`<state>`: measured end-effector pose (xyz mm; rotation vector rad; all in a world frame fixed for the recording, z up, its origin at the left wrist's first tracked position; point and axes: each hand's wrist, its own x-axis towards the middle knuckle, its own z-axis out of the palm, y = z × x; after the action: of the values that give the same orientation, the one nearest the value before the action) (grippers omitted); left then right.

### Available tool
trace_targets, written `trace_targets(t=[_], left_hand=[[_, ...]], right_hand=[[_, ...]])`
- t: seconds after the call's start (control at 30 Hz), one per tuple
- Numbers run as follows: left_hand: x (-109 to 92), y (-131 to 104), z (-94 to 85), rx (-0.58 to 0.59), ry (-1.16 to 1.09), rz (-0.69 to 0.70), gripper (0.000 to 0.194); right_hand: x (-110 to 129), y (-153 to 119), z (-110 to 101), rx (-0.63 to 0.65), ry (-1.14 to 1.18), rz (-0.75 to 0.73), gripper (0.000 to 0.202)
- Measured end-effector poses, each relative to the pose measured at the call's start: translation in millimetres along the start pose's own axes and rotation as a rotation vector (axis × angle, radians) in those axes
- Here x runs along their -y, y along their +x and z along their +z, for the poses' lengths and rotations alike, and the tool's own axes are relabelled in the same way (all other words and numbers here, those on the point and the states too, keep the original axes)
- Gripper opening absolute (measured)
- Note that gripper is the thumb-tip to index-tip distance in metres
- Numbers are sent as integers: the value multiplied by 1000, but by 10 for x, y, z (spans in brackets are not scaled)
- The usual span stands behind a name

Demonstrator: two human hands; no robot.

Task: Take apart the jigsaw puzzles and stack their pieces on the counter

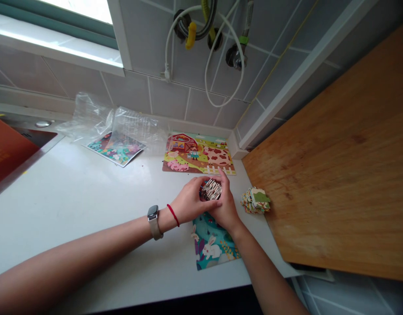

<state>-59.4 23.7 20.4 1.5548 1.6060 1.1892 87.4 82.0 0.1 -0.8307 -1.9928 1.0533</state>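
My left hand (190, 201), with a watch and a red cord at the wrist, and my right hand (227, 205) are wrapped together round a bundle of puzzle pieces (211, 190), whose thin edges face up. Below the hands lies a teal rabbit picture board (217, 249), its upper part covered by them. Just beyond the fingers is a farm picture board (201, 153) with a barn and a cow. To the right of my right hand sits a loose stack of puzzle pieces (256, 200).
Clear plastic wrapping (116, 122) lies by the wall, partly over a colourful card (118, 151). An orange object (11, 153) is at the far left of the white counter (73, 197). A wooden panel (345, 153) borders the right side. Hoses and a white cable (206, 83) hang above.
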Motion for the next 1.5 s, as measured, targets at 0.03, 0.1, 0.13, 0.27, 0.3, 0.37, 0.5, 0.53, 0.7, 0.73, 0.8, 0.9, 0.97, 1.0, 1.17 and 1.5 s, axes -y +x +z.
trace_targets(t=[0.03, 0.1, 0.13, 0.27, 0.3, 0.37, 0.5, 0.53, 0.7, 0.73, 0.8, 0.9, 0.97, 1.0, 1.17, 1.5], left_hand=[[4, 4, -15, 3, 9, 5, 67], [12, 11, -37, 21, 37, 4, 67], [16, 14, -42, 32, 53, 2, 67], [40, 20, -27, 39, 92, -5, 64], [47, 20, -20, 36, 99, 0, 63], [54, 18, -11, 34, 120, 19, 61], [51, 36, -53, 36, 154, 68, 57], [51, 46, -81, 53, 156, 82, 57], [81, 91, -273, 236, 211, 228, 63], [88, 95, -309, 267, 218, 257, 64], [96, 101, -366, 303, 203, 273, 65], [99, 113, -407, 317, 147, 201, 66], [103, 123, -412, 333, 128, 159, 63], [107, 127, -412, 336, 125, 151, 61], [145, 142, -465, 355, 141, 135, 67], [238, 98, -421, 341, 560, -49, 49]], right_hand=[[4, -12, -18, 33, 33, -4, 110], [1, -33, -57, 101, 71, -5, 118], [-3, -41, -76, 131, 71, -2, 121], [-9, -56, -138, 213, 15, 3, 123], [-4, -57, -149, 230, 7, 2, 123], [10, -57, -170, 257, 12, 4, 124], [16, -34, -220, 300, 111, 29, 109], [5, -23, -235, 309, 131, 37, 101], [-69, 37, -297, 273, 139, 77, 89], [-71, 48, -306, 255, 109, 75, 89], [-58, 68, -324, 238, 30, 61, 81], [-23, 93, -353, 252, -35, 58, 70], [-14, 102, -369, 272, -48, 59, 69], [-17, 104, -375, 280, -50, 53, 69], [-68, 81, -369, 288, 17, 93, 63], [-68, 142, -451, 98, 746, 338, 57]])
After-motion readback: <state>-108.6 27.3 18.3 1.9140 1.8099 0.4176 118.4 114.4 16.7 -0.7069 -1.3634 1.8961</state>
